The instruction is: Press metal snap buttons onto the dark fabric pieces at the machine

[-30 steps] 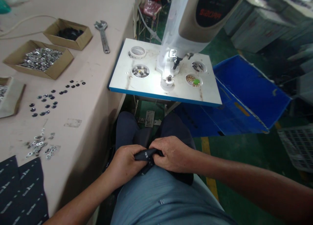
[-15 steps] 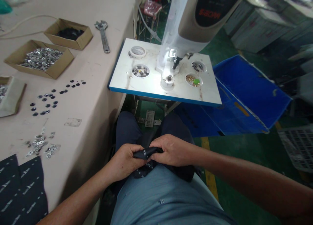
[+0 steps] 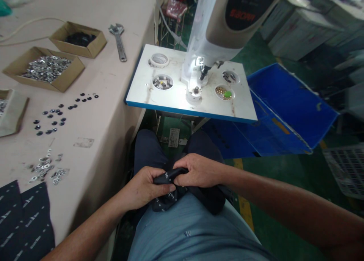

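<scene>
Dark fabric with small white print (image 3: 167, 201) is bunched in my lap, against the blue shirt. My left hand (image 3: 146, 187) pinches a fold of it, thumb on top. Close beside it, my right hand (image 3: 197, 171) grips the same fold between thumb and fingers. The fingertips of both hands nearly meet. Beyond my knees stands a white machine (image 3: 223, 26) on a small white worktop (image 3: 170, 102) with a blue edge. Round wells in that top hold metal parts, and one has gold pieces with a green item.
On the left table (image 3: 93, 121) are a cardboard box of silver parts (image 3: 65, 79), a box of black pieces (image 3: 98, 45), a wrench (image 3: 120, 47), loose snaps (image 3: 42, 168) and printed cloth (image 3: 35, 223). A blue bin (image 3: 290, 105) stands right.
Both hands still hold the fabric. My left thumb has reached further right over the fold, my right hand has risen slightly, and more of the printed cloth shows beneath them.
</scene>
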The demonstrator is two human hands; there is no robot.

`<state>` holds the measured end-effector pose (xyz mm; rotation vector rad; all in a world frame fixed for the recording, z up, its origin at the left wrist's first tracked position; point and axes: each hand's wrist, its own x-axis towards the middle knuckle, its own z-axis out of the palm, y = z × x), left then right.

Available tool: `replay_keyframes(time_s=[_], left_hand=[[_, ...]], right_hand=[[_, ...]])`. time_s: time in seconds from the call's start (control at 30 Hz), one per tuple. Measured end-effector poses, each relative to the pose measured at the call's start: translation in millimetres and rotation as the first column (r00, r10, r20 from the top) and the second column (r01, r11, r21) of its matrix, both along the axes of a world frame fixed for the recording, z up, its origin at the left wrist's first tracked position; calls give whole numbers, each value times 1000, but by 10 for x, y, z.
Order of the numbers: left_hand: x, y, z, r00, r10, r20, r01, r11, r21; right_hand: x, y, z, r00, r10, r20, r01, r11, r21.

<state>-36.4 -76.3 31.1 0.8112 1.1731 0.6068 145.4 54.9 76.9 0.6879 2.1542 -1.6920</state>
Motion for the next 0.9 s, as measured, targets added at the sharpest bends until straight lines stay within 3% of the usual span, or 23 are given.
replay_keyframes(time_s=[0.3,0.47,0.7,0.9], left_hand=[[54,10,36,998,44,50,-44,999,0],[55,13,52,996,48,74,-47,999,-10],[34,9,50,982,85,169,-77,996,-53],[66,-4,42,953,214,215,-193,974,-116]], right_hand=[[-23,-22,27,1000,-7,-26,10,994,112],[-29,-19,42,1000,-24,-19,26,994,108],[-10,55,-60,994,-105,30,106,994,-40],[-24,116,-147,980,-200,15,197,949,-245]])
